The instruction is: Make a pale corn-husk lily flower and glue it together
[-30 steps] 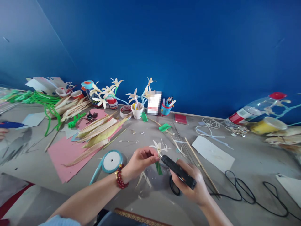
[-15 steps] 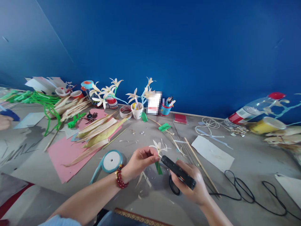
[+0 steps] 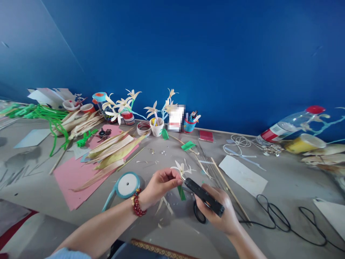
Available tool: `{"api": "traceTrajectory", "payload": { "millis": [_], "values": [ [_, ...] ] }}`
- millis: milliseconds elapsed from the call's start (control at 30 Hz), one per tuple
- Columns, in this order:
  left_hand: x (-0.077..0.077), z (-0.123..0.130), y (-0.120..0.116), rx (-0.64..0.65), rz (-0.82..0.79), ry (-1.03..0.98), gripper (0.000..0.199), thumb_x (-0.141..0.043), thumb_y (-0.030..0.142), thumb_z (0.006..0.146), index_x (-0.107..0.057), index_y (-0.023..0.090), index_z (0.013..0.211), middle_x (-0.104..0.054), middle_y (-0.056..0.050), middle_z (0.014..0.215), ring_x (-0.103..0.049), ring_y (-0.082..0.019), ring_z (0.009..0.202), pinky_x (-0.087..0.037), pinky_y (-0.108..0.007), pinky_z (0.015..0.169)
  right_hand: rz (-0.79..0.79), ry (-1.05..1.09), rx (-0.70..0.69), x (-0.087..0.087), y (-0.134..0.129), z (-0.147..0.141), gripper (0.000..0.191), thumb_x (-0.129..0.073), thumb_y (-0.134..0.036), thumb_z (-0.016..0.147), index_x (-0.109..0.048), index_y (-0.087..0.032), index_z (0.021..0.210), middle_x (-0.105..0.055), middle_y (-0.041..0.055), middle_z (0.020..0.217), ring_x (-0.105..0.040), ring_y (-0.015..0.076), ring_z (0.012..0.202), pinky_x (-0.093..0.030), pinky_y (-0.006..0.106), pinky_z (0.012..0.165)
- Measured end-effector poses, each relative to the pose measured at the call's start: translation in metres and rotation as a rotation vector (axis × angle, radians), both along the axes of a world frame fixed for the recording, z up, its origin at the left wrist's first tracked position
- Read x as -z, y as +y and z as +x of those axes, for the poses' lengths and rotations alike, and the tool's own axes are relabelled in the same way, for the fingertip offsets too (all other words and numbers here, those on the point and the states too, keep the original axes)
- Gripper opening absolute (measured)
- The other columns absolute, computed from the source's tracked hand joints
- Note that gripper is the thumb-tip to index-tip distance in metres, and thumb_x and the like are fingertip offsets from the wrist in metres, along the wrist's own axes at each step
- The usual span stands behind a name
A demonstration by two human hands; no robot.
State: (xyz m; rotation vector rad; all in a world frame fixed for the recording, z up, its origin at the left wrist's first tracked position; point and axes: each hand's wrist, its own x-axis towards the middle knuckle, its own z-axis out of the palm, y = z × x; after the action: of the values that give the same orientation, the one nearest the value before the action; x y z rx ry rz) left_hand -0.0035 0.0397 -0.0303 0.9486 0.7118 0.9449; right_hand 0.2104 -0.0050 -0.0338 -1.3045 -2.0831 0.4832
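Between the fingertips of my left hand (image 3: 165, 182) is the base of a pale husk flower (image 3: 180, 167), its petals spread upward. A strip of green paper (image 3: 181, 193) hangs just below those fingers. My right hand (image 3: 219, 207) is wrapped round a black glue gun (image 3: 205, 196), whose metal nozzle touches or nearly touches the flower's base. Part of the black scissors (image 3: 198, 213) shows on the table beside the right hand. A roll of light blue ribbon (image 3: 127, 184) lies left of my left hand.
Dried corn husks (image 3: 107, 151) lie on pink paper (image 3: 70, 180) at left. Finished flowers stand in a white cup (image 3: 156, 127) at the back. A black cord (image 3: 280, 223) loops across the right side, near a wooden stick (image 3: 229, 189) and a tilted plastic bottle (image 3: 288, 126).
Both hands hold nearly the same position, with the nozzle still at the flower's base. The other person's hand at the far left edge has gone out of view.
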Motion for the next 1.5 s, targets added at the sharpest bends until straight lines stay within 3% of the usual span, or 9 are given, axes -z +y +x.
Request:
{"api": "traceTrajectory", "payload": {
  "millis": [200, 300, 500, 667, 1000, 1233, 1500],
  "values": [
    [0.004, -0.001, 0.001, -0.034, -0.004, 0.022, 0.027, -0.081, 0.035, 0.073, -0.066, 0.013, 0.074, -0.058, -0.001, 0.071, -0.05, -0.011, 0.066, -0.039, -0.022, 0.064, -0.1, 0.136, 0.036, -0.008, -0.002, -0.004, 0.022, -0.06, -0.024, 0.081, -0.042, -0.024, 0.068, -0.043, -0.0065, 0.053, -0.045, 0.0118, 0.045, -0.033, 0.023, 0.046],
    [0.004, 0.0, 0.002, -0.051, -0.013, 0.018, 0.026, -0.081, 0.034, 0.072, -0.066, 0.013, 0.074, -0.058, -0.001, 0.071, -0.049, -0.011, 0.066, -0.039, -0.022, 0.064, -0.254, 0.33, 0.079, -0.006, -0.003, -0.007, 0.023, -0.061, -0.033, 0.085, -0.05, -0.022, 0.069, -0.05, -0.0043, 0.052, -0.047, 0.012, 0.044, -0.037, 0.024, 0.045],
    [0.006, 0.0, 0.003, -0.102, -0.043, 0.001, 0.025, -0.083, 0.032, 0.07, -0.066, 0.013, 0.074, -0.058, 0.0, 0.069, -0.049, -0.01, 0.066, -0.039, -0.021, 0.063, -0.591, 0.692, 0.11, 0.004, 0.0, -0.006, 0.05, -0.063, -0.061, 0.08, -0.057, -0.017, 0.058, -0.057, 0.0014, 0.05, -0.047, 0.0101, 0.035, -0.037, 0.023, 0.035],
    [0.008, 0.0, 0.003, -0.105, -0.05, -0.015, 0.024, -0.083, 0.032, 0.07, -0.067, 0.014, 0.074, -0.06, 0.001, 0.07, -0.05, -0.01, 0.066, -0.039, -0.021, 0.065, -0.683, 0.793, 0.128, 0.0, 0.003, -0.004, 0.05, -0.067, -0.059, 0.079, -0.059, -0.015, 0.056, -0.06, 0.0027, 0.051, -0.05, 0.0095, 0.037, -0.037, 0.022, 0.037],
    [0.005, 0.0, 0.003, -0.119, -0.088, -0.053, 0.024, -0.084, 0.029, 0.068, -0.067, 0.014, 0.074, -0.062, 0.0, 0.072, -0.052, -0.009, 0.067, -0.041, -0.02, 0.066, -0.735, 0.901, 0.119, -0.001, 0.005, -0.005, 0.04, -0.072, -0.053, 0.077, -0.063, -0.014, 0.081, -0.062, 0.0001, 0.053, -0.049, 0.0095, 0.037, -0.037, 0.021, 0.037],
    [0.005, 0.001, 0.003, -0.14, -0.08, -0.038, 0.024, -0.084, 0.031, 0.069, -0.067, 0.014, 0.073, -0.062, 0.0, 0.07, -0.053, -0.01, 0.067, -0.041, -0.02, 0.065, -0.672, 0.774, 0.148, 0.001, 0.004, -0.004, 0.051, -0.066, -0.062, 0.078, -0.059, -0.015, 0.06, -0.059, 0.0025, 0.055, -0.049, 0.0093, 0.039, -0.038, 0.023, 0.039],
    [0.006, 0.0, 0.003, -0.137, -0.052, 0.023, 0.023, -0.082, 0.031, 0.071, -0.067, 0.013, 0.072, -0.06, 0.0, 0.068, -0.05, -0.01, 0.066, -0.039, -0.02, 0.063, -0.531, 0.575, 0.24, 0.002, 0.005, -0.004, 0.045, -0.059, -0.055, 0.084, -0.054, -0.017, 0.06, -0.055, 0.0004, 0.052, -0.049, 0.0109, 0.04, -0.041, 0.023, 0.041]
  ]
}}
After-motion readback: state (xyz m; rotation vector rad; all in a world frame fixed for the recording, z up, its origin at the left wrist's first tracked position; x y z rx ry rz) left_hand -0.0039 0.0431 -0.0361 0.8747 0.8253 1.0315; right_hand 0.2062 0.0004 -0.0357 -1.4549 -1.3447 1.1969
